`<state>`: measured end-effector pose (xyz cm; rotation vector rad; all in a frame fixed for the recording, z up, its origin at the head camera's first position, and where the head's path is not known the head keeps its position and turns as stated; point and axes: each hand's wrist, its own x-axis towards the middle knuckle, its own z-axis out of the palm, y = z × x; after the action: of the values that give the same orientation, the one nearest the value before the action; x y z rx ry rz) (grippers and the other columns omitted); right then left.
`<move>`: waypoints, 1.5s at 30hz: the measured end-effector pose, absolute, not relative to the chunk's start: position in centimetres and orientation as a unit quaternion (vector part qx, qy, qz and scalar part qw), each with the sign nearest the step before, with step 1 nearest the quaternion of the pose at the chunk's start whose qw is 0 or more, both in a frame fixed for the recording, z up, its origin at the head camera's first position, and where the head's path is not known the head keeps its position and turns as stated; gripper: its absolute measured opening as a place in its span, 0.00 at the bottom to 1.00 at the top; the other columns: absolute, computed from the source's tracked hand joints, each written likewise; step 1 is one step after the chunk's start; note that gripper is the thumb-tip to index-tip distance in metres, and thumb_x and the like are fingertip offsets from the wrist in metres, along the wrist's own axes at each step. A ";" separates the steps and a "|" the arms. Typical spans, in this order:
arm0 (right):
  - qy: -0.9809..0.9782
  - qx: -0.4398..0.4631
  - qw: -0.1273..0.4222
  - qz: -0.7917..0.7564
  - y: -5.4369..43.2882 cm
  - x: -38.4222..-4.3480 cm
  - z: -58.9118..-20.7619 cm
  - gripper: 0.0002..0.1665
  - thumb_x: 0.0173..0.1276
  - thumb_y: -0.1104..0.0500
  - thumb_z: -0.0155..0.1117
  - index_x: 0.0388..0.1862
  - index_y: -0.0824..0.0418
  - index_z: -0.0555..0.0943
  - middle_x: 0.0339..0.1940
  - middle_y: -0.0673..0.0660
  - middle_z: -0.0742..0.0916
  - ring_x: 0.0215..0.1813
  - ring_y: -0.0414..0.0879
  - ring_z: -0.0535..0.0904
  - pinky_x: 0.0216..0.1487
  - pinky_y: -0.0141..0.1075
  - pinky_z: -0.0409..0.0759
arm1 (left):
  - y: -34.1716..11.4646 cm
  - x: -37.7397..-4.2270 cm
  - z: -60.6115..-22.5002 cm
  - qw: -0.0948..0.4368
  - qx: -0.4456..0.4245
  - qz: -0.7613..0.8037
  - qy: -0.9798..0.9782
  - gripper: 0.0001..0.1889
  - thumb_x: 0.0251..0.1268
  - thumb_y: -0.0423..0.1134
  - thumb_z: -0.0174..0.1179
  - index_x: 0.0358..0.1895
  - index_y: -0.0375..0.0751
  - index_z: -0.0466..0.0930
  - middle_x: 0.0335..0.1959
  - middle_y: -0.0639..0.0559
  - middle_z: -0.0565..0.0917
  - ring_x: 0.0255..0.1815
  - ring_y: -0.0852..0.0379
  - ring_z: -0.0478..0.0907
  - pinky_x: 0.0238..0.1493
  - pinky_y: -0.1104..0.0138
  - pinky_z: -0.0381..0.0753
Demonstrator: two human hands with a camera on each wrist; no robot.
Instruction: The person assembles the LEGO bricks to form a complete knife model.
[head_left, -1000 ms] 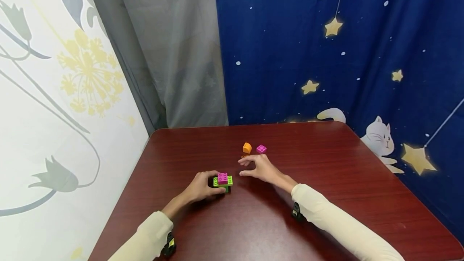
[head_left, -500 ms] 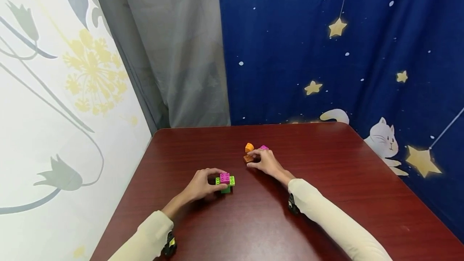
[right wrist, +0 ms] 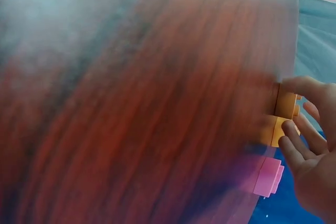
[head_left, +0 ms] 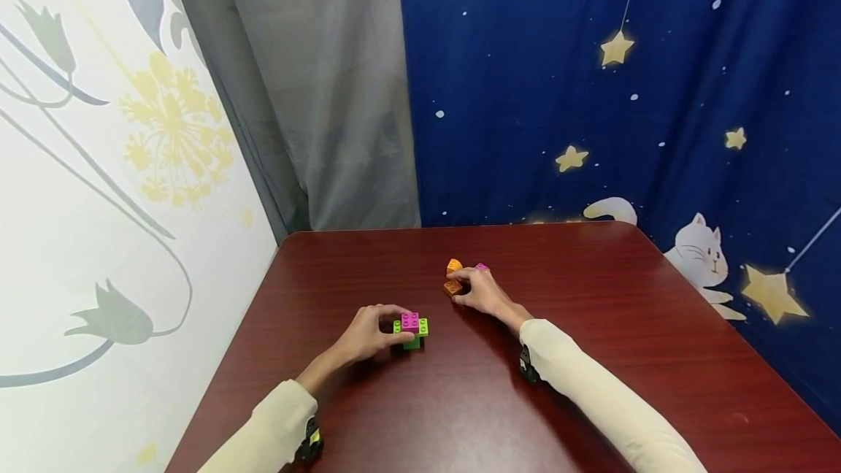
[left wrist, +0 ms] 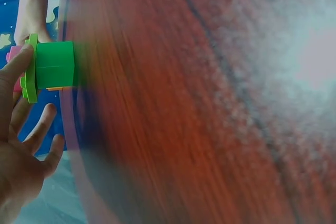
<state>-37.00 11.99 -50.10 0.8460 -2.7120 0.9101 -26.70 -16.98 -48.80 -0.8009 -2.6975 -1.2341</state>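
Observation:
My left hand (head_left: 363, 334) grips a small stack of toy building bricks between thumb and fingers. A magenta brick (head_left: 410, 320) tops the stack, above a wider lime brick (head_left: 423, 327) and a green brick (head_left: 412, 344). In the left wrist view the green brick (left wrist: 55, 64) shows its smooth side, the thumb lying at the lime piece. Farther back, my right hand (head_left: 482, 292) pinches a brown-orange brick (head_left: 452, 288) with thumb and fingers. In the right wrist view that brown-orange brick (right wrist: 285, 103) has the thumb at one side and other fingertips close by.
Just beyond the right fingers stands a curved orange brick (head_left: 454, 266). Partly hidden behind the right hand is another magenta brick (head_left: 482, 266). The dark red table (head_left: 368, 261) ends at curtains behind and a patterned white wall (head_left: 98, 239) at left.
My right hand has reached away over the table to the brown-orange brick and closed its thumb and fingers around it. The left hand still holds its stack, while the head view has shifted slightly.

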 end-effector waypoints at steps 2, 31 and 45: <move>-0.908 0.285 0.069 0.300 12.0 -37.1 -50.2 0.27 0.60 0.65 0.80 0.59 0.62 0.86 0.56 0.62 0.88 0.58 0.55 0.84 0.64 0.49 0.78 | -17.0 -26.7 -48.8 0.034 -0.262 -0.402 -0.877 0.21 0.60 0.49 0.77 0.54 0.48 0.88 0.44 0.58 0.89 0.44 0.61 0.84 0.49 0.53 0.84; -0.866 0.335 0.078 0.363 11.1 -33.3 -47.2 0.23 0.59 0.57 0.83 0.52 0.61 0.89 0.40 0.54 0.91 0.45 0.57 0.87 0.52 0.52 0.84 | -16.8 -26.9 -49.2 0.040 -0.245 -0.415 -0.875 0.20 0.58 0.48 0.79 0.52 0.46 0.89 0.42 0.56 0.90 0.44 0.62 0.86 0.49 0.54 0.85; -0.837 0.389 0.098 0.373 9.1 -30.7 -45.4 0.23 0.58 0.56 0.84 0.52 0.57 0.89 0.42 0.49 0.92 0.43 0.39 0.88 0.50 0.34 0.85 | -16.9 -26.9 -49.1 0.020 -0.235 -0.428 -0.873 0.20 0.59 0.48 0.78 0.52 0.45 0.88 0.42 0.57 0.89 0.42 0.62 0.84 0.47 0.56 0.85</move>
<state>-30.75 9.14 -45.40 1.1510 -2.4761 1.1049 -26.85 -16.87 -49.09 -0.7296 -2.7063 -1.3268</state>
